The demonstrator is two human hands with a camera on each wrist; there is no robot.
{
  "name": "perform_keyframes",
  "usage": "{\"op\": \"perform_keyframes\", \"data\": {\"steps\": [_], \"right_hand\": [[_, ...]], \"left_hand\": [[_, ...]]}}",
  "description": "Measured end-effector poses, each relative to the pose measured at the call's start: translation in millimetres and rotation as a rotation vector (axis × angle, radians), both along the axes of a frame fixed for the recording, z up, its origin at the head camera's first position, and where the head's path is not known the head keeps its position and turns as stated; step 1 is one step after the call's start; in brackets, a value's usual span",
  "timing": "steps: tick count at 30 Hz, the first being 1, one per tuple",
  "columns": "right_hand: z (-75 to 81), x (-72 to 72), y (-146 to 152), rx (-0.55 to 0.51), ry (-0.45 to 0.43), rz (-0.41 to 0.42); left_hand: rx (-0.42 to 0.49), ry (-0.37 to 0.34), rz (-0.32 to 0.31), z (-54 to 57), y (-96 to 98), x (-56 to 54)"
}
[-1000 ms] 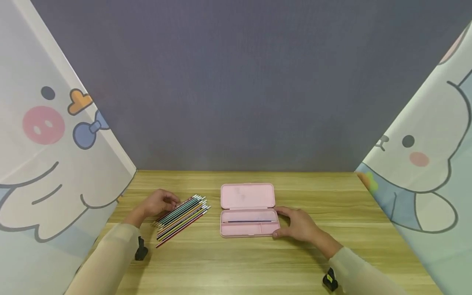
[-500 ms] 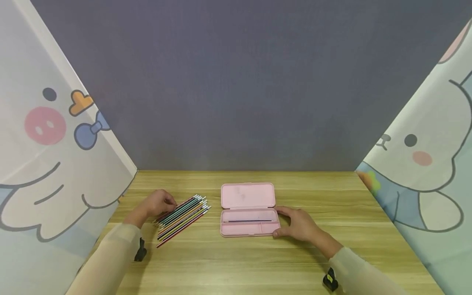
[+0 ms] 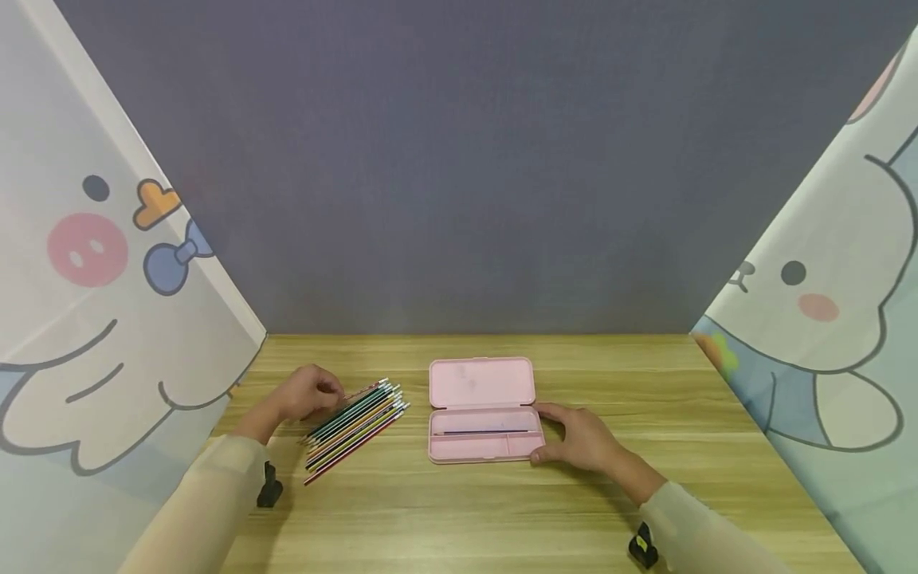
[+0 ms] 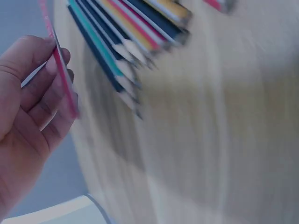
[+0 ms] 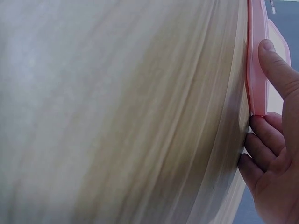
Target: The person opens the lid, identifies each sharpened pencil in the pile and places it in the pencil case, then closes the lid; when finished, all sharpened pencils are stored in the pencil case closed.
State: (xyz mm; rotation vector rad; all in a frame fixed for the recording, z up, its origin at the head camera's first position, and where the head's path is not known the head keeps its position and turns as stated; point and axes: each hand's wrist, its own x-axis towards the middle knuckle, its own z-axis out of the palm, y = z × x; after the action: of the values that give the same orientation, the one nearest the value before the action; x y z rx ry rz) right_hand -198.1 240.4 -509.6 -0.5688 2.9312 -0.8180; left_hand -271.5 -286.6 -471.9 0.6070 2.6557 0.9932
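Observation:
My left hand (image 3: 310,393) pinches a red pencil (image 4: 63,74) between thumb and fingers, at the far left edge of a slanted pile of pencils (image 3: 355,426). In the left wrist view this pencil is held apart from the pile, whose sharpened tips point toward the lower right. My right hand (image 3: 582,438) holds the right end of a pink pencil case (image 3: 484,458), thumb at its front corner and a finger at the back. Its lid (image 3: 482,383) lies folded back. A single dark blue pencil (image 3: 484,432) lies in the long rear compartment.
The wooden table (image 3: 459,518) ends at a grey back wall (image 3: 473,167). Printed side panels (image 3: 64,335) with cartoon animals stand at left and right. The pencil pile lies left of the case, with a gap of bare wood between them.
My left hand has picked a red pencil off the far side of the pile and shifted slightly up and left. My right hand and the pencil case stay put.

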Motion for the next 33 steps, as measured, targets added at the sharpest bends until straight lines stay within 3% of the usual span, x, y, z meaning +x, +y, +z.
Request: {"op": "perform_keyframes", "data": {"steps": [4,10,14,23,28,33], "right_hand": [[0.7,-0.4,1.5,0.001,0.007,-0.004],[-0.7,0.8,3.4,0.006,0.013,-0.014],[-1.5,1.0,1.7,0.002,0.009,-0.016],[0.0,-1.9,-0.2,-0.007,0.009,-0.024],[-0.5,-4.8,0.1,0.039,0.021,-0.03],[3.9,-8.6,-1.3,0.065,0.029,-0.009]], "left_hand": [[0.011,0.039,-0.053,11.4,17.0,-2.3],[0.052,-0.032,-0.129,24.4,53.9,-4.5],[0.033,-0.033,-0.188,28.5,81.1,-5.8],[0.008,0.035,-0.329,28.5,149.6,-6.6],[-0.02,0.081,-0.407,22.7,189.1,-7.5],[-0.081,0.089,-0.419,16.8,219.0,-7.8]]}}
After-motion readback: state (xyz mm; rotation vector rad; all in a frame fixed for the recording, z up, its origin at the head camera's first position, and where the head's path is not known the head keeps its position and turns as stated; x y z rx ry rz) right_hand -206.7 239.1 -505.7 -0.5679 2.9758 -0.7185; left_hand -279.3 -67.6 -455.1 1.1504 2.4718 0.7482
